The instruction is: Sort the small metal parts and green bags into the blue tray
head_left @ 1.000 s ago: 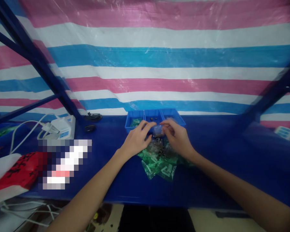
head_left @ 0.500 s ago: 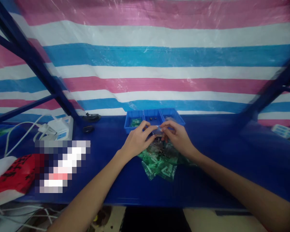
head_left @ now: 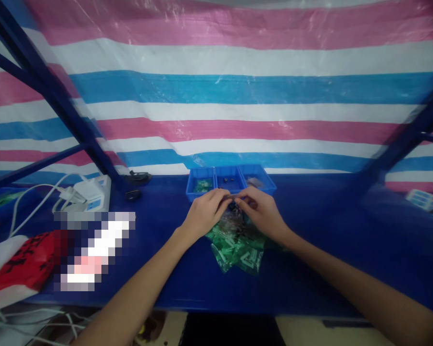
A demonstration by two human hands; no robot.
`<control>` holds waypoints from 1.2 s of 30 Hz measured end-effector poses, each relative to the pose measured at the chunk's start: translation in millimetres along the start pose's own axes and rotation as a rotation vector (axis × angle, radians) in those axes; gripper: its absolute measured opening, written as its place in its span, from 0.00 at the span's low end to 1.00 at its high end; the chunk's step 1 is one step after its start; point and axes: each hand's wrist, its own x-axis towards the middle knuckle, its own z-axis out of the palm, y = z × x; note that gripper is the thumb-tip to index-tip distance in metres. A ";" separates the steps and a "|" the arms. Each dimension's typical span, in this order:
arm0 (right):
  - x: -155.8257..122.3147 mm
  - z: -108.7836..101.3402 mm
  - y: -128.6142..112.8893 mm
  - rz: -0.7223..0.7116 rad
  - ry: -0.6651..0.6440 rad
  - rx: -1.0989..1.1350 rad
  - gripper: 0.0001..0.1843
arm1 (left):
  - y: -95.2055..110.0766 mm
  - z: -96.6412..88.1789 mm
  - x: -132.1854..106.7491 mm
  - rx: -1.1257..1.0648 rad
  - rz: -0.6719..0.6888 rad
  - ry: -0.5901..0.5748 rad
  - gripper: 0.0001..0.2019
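Note:
My left hand point(head_left: 204, 215) and my right hand point(head_left: 260, 211) meet above a heap of small green and clear plastic bags point(head_left: 238, 245) on the blue bench. Both pinch a small clear packet point(head_left: 235, 197) between their fingertips, stretched flat between them. What is inside the packet is too small to make out. Just behind the hands stand three small blue trays point(head_left: 229, 180): the left one holds green bags, the middle one a few tiny dark parts, the right one some greyish pieces.
A white power strip with cables point(head_left: 88, 192) sits at the left, with a red and white plastic bag point(head_left: 18, 262) nearer me. Two small black items point(head_left: 133, 194) lie by a dark blue frame post point(head_left: 57, 96). A striped tarpaulin point(head_left: 238, 86) closes the back.
Both hands have drawn slightly closer to me and lower over the heap, and the clear packet between them now looks pulled flat rather than bunched.

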 end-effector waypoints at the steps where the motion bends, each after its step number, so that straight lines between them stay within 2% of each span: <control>1: 0.3 -0.3 -0.1 -0.005 0.006 0.015 0.07 | 0.8 0.0 -0.2 -0.007 -0.008 0.003 0.11; 5: 0.8 -1.8 -0.3 0.045 0.026 0.126 0.09 | 4.1 0.1 -0.7 0.004 -0.029 -0.059 0.19; 10: -0.4 -3.4 -5.4 0.085 -0.018 0.259 0.12 | 6.2 0.0 -0.6 0.048 -0.040 -0.126 0.18; 21: 0.1 -6.2 -15.9 0.105 -0.055 0.316 0.14 | 1.7 -2.3 -0.7 0.027 0.007 -0.082 0.10; 24: 0.9 -5.2 -13.9 0.106 -0.034 0.285 0.13 | 1.0 -0.6 -1.3 -0.003 -0.013 -0.065 0.11; 31: 4.4 -6.1 -8.3 0.167 0.025 0.334 0.11 | 4.6 0.2 0.3 -0.012 -0.074 -0.038 0.23; 36: 4.6 -5.2 -9.2 0.202 0.000 0.425 0.13 | 4.8 -0.9 -0.5 0.013 -0.065 -0.063 0.20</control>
